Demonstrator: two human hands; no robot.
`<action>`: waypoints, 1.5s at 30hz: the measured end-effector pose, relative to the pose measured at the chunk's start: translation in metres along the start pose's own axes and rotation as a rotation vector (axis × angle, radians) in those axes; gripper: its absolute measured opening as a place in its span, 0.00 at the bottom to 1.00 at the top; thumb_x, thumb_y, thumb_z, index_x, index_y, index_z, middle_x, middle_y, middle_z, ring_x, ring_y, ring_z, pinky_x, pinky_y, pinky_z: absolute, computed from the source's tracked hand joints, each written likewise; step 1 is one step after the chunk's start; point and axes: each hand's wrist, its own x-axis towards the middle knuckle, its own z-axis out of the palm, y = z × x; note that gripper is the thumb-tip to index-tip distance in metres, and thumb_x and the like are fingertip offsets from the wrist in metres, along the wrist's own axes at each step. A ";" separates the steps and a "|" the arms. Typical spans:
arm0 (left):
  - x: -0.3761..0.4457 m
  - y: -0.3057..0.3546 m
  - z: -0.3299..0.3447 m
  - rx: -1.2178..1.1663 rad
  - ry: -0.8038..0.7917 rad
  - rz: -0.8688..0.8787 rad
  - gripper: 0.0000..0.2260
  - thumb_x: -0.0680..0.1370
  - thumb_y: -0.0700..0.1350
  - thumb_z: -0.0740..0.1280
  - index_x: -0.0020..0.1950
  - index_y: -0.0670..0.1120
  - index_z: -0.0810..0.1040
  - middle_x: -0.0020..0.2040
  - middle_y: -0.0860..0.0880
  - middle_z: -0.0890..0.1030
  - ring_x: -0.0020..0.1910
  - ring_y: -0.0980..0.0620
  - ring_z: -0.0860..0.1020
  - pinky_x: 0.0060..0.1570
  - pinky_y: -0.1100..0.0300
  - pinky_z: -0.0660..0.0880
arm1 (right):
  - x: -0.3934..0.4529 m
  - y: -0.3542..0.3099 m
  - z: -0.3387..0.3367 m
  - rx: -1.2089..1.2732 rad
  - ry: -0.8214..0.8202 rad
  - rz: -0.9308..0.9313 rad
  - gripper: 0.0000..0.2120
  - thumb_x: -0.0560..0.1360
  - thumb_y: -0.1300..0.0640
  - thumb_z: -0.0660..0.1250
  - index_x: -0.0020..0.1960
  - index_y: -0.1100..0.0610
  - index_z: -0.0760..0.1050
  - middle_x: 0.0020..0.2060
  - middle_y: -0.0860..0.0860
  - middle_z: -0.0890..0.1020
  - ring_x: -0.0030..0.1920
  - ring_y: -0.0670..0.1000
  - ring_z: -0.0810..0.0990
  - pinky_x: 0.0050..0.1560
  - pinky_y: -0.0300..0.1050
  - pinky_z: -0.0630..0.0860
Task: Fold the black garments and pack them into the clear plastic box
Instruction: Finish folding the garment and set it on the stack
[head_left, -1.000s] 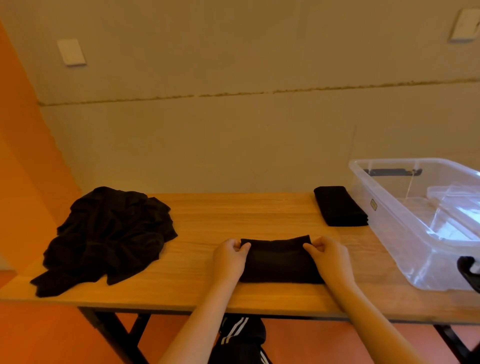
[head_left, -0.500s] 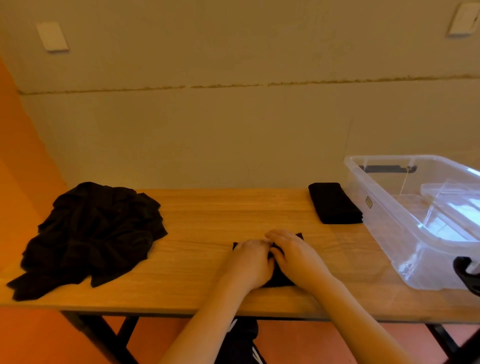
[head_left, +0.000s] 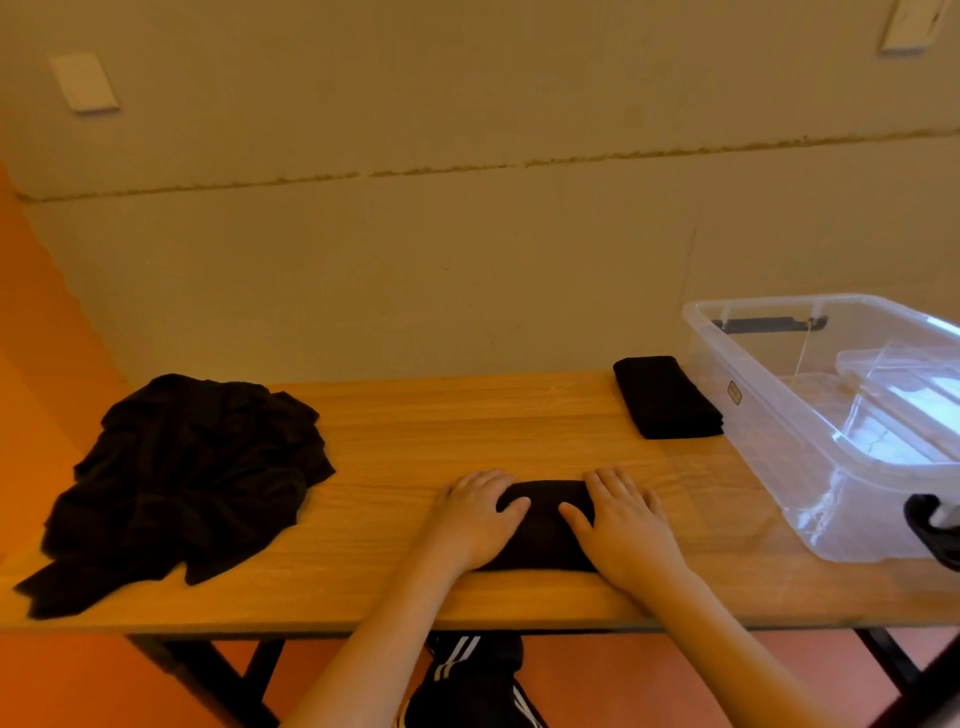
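the small folded garment (head_left: 543, 525) on the bench (head_left: 467, 415) is pressed flat by left hand (head_left: 475, 517) and right hand (head_left: 621, 517), fingers spread, probably so creases are set before it's packed into the clear box (head_left: 810, 415).

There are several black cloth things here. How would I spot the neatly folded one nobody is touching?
Find the clear plastic box at the right end of the wooden table. The folded garment lies just left of it, near the wall. Unlike the crumpled pile or the piece under the hands, it is a flat, untouched rectangle.
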 end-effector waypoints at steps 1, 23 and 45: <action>0.000 -0.002 -0.003 -0.080 0.049 -0.022 0.20 0.80 0.55 0.56 0.71 0.51 0.67 0.72 0.53 0.66 0.72 0.54 0.60 0.71 0.54 0.58 | -0.004 0.000 0.000 0.016 0.031 0.005 0.33 0.76 0.36 0.44 0.75 0.55 0.52 0.75 0.50 0.55 0.76 0.50 0.46 0.73 0.52 0.45; -0.026 0.027 0.016 0.243 0.083 0.105 0.21 0.83 0.52 0.47 0.76 0.56 0.52 0.78 0.54 0.49 0.76 0.52 0.43 0.73 0.48 0.41 | -0.039 0.013 -0.013 -0.148 -0.026 -0.032 0.68 0.43 0.31 0.08 0.76 0.52 0.46 0.76 0.47 0.47 0.75 0.45 0.42 0.72 0.53 0.37; 0.025 0.061 -0.039 -0.904 -0.109 -0.558 0.22 0.75 0.42 0.69 0.66 0.37 0.69 0.66 0.41 0.71 0.64 0.44 0.71 0.56 0.55 0.71 | -0.076 0.022 -0.016 0.004 -0.067 -0.113 0.65 0.45 0.27 0.11 0.76 0.49 0.44 0.69 0.41 0.37 0.68 0.41 0.32 0.68 0.42 0.33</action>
